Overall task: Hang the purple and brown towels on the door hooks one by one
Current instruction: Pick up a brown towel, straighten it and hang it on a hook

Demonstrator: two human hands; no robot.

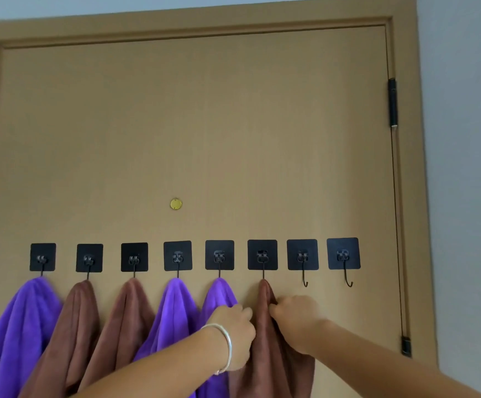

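Both hands, left (233,337) and right (296,320), reach up, pinching the sixth-hook brown towel (270,354).

A round brass peephole cover (175,204) sits on the panel above the grip. Two black hinges (392,102) stand to its right, one high, one low. Pale grey wall (463,168) flanks the frame.

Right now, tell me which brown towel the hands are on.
The rightmost brown towel, on the sixth hook from the left. Both hands grip it, left hand and right hand; the other two brown towels hang untouched.
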